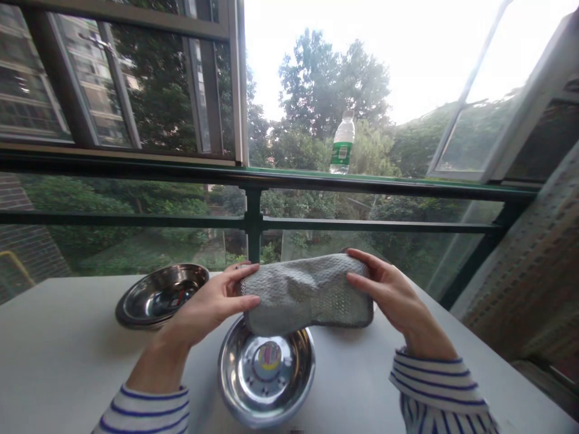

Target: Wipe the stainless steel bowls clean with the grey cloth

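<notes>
A grey textured cleaning cloth (312,295) with a darker mesh edge is stretched out between my two hands. My left hand (224,295) pinches its left end between thumb and fingers. At the other end, my right hand (384,286) grips the upper right corner the same way. Below the cloth a shiny steel bowl (266,398) stands on the white table, with a round colourful sticker on its bottom. The cloth hides part of the bowl's far rim.
Behind my left hand a second steel bowl (158,295) sits on the white table (58,343). Beyond the table runs a dark green railing (181,175). A clear plastic bottle with a green label (342,147) stands by the window; a patterned curtain (529,259) hangs at right.
</notes>
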Tool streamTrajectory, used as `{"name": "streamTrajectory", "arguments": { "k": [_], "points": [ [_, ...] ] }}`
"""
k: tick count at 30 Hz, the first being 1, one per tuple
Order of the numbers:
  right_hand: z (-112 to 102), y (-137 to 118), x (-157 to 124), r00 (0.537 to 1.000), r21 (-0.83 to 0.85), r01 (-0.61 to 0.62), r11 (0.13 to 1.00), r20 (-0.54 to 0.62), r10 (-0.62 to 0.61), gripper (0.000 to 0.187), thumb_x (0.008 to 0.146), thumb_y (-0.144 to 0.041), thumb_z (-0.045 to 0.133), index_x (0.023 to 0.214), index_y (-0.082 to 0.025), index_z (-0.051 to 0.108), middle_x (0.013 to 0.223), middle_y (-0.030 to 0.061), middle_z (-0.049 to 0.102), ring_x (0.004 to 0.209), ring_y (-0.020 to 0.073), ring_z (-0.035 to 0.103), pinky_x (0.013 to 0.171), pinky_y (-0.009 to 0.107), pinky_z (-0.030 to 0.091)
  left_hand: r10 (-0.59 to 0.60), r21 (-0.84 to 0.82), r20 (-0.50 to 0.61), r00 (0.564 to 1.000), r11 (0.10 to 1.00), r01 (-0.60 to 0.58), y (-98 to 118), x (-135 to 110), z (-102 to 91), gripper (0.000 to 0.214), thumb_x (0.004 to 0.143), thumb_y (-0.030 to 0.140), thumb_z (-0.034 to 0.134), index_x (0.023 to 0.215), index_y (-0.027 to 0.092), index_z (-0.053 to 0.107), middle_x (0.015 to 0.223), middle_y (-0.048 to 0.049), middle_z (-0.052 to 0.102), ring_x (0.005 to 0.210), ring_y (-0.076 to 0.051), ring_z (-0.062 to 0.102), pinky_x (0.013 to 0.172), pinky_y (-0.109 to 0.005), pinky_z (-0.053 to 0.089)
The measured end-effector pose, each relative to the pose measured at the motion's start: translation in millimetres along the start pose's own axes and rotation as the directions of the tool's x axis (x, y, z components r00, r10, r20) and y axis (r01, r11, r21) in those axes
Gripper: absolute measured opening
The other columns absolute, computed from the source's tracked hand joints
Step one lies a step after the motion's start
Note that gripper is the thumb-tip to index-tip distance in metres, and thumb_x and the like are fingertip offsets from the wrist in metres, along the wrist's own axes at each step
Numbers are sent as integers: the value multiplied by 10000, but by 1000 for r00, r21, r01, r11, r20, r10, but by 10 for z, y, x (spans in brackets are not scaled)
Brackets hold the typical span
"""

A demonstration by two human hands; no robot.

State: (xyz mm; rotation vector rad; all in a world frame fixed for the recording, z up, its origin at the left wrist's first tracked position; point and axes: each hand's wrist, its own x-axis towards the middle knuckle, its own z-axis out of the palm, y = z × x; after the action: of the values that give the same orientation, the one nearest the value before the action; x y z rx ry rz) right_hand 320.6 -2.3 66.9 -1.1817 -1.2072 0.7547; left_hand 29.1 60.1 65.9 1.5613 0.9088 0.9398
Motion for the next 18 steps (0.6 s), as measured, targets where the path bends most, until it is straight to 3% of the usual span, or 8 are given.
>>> {"name": "streamTrajectory", "arguments": {
  "k": [3, 7, 10, 12, 14, 18],
  "points": [
    [-63, -7, -25, 996, -119, 33, 992, 82, -24, 578, 614, -318, 759, 1162, -205, 615, 1071, 62, 667, 924, 233, 618, 747, 337, 515, 70, 242, -81, 994, 969, -49, -16, 32, -49, 408, 610, 320, 747, 1005, 223, 717, 1384, -100, 469, 1268, -301, 423, 1009, -363, 368],
    [-98, -57, -42, 987, -367, 134, 921, 136, -90, 280, 735, -380, 657, 936, -196, 721, 873, 56, 693, 805, 217, 612, 689, 316, 483, 65, 320, -55, 996, 947, -44, 4, 60, -97, 211, 655, 400, 684, 753, 231, 764, 1220, -103, 606, 1226, -314, 457, 1030, -396, 323],
    [-86, -95, -42, 984, -398, 166, 902, 131, -123, 282, 781, -435, 599, 729, -183, 716, 894, 67, 665, 772, 198, 587, 636, 280, 452, 34, 211, -29, 999, 977, -28, 30, 44, -81, 205, 674, 407, 672, 681, 217, 748, 1080, -107, 677, 1133, -303, 529, 995, -390, 356],
    [-56, -100, -35, 993, -327, 109, 939, 81, -88, 308, 774, -454, 601, 668, -176, 679, 875, 58, 656, 760, 186, 578, 608, 259, 439, -29, 49, 21, 999, 998, 28, 24, 36, -40, 236, 722, 397, 635, 758, 190, 741, 954, -101, 709, 993, -268, 603, 907, -367, 427],
    [-3, -85, -21, 1000, -223, 21, 975, 0, -22, 321, 767, -472, 602, 654, -173, 638, 728, 32, 633, 674, 167, 558, 543, 243, 414, -102, -102, 53, 993, 989, 107, -5, 47, 25, 267, 751, 367, 615, 884, 157, 714, 850, -81, 709, 827, -217, 637, 761, -319, 482],
    [166, -22, 11, 987, -113, 15, 993, -156, -33, 321, 747, -498, 618, 752, -178, 599, 628, 0, 596, 584, 148, 532, 488, 231, 397, -192, -203, -88, 977, 964, 171, -84, 114, 209, 270, 721, 292, 661, 931, 124, 658, 705, -22, 658, 632, -138, 593, 531, -208, 437]
  ]
}}
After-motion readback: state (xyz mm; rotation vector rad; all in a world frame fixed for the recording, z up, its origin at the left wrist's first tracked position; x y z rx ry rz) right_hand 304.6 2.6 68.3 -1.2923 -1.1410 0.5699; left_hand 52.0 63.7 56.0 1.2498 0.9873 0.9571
